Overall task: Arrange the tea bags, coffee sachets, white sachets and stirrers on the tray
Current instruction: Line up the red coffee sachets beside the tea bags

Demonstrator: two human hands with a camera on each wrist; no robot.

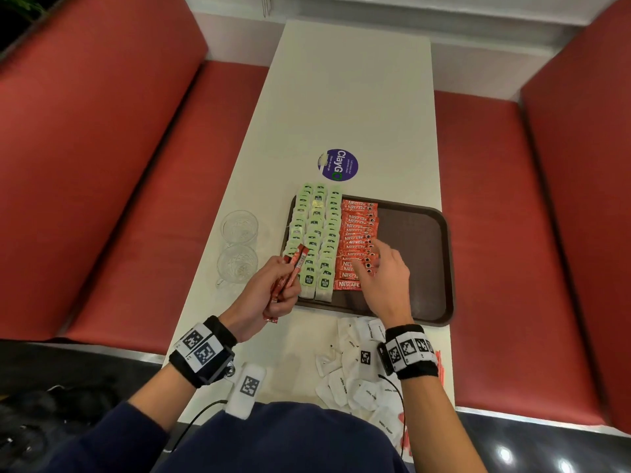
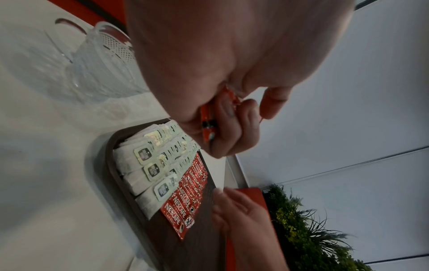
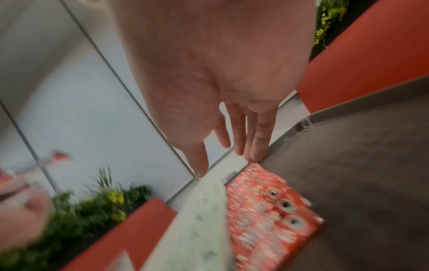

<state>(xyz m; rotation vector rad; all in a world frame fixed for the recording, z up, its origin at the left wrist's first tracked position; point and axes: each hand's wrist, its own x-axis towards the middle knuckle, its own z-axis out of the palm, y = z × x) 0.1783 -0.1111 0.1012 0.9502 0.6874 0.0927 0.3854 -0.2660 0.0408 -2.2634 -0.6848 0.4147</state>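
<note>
Sachets (image 1: 293, 273) pointing away, slightly rightward

Person wears a dark navy top with sleeves (image 1: 112, 435) pushed up the forearms. Left wrist: black band (image 1: 202, 353) with white square-code markers and a dark camera unit, thin black cable (image 1: 194, 421) trailing off. Right wrist: black sweatband (image 1: 409, 351) with a white strip of square-code markers, black cable (image 1: 403, 414) hanging down. Both hands bare.
</note>
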